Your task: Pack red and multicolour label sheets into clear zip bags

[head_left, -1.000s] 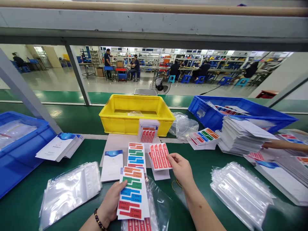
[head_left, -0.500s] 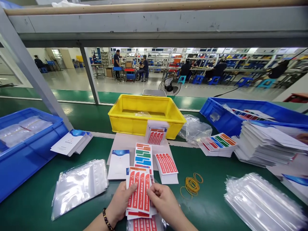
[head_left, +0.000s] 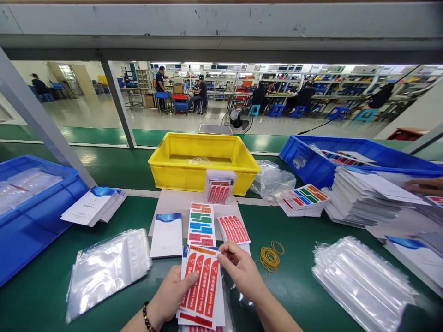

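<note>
My left hand (head_left: pixel 172 291), wearing a beaded bracelet, grips a bundle of red-and-white label sheets (head_left: pixel 201 288) printed "Min Level" and "Max Level", its thumb flat on the front. Orange and blue edges of other sheets show behind the top one. My right hand (head_left: pixel 243 272) pinches the bundle's upper right corner between thumb and fingers. Beneath it lies a clear plastic bag with red labels, mostly hidden. Just beyond are a multicoloured label sheet (head_left: pixel 201 226), a white booklet with a blue top (head_left: pixel 166 237) and a stack of red label sheets (head_left: pixel 234 229).
A yellow bin (head_left: pixel 204 175) stands behind, with a bagged set (head_left: pixel 218 186) leaning on its front. Blue bins (head_left: pixel 34 212) flank both sides. Clear bags (head_left: pixel 109 272), rubber bands (head_left: pixel 270 258) and a tall booklet stack (head_left: pixel 363 198) lie around. Another person's hand (head_left: pixel 424 185) reaches in at right.
My right hand has slid up from the bundle's right side to its upper right corner. My left hand keeps its hold. The other person's hand shows more at the right; the view has shifted slightly.
</note>
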Tool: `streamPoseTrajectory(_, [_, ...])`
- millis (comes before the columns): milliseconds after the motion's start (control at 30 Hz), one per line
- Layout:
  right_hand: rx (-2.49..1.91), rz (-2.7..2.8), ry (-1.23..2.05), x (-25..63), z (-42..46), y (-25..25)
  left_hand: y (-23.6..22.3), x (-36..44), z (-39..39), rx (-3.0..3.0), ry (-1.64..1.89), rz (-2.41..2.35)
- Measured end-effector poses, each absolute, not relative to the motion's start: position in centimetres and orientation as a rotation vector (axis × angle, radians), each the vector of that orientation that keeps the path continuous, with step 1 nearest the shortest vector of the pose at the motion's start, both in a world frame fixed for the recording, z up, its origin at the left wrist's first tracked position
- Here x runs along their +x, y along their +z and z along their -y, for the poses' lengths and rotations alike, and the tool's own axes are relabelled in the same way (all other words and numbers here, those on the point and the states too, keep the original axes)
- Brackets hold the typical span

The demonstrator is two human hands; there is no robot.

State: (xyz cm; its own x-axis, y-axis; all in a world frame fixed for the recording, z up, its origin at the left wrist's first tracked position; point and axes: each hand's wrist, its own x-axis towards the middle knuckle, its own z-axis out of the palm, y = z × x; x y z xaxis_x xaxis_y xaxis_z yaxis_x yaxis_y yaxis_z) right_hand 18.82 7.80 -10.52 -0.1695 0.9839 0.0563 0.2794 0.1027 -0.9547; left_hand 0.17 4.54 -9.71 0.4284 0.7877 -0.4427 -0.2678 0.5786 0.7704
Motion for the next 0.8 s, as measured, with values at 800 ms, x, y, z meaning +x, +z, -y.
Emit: streamPoseTrajectory(800, [-1.067,0.728,1.252,20.3,-9.5,-10.0,-9.4,-1.6,-5.9,1.753,0.651,-1.128])
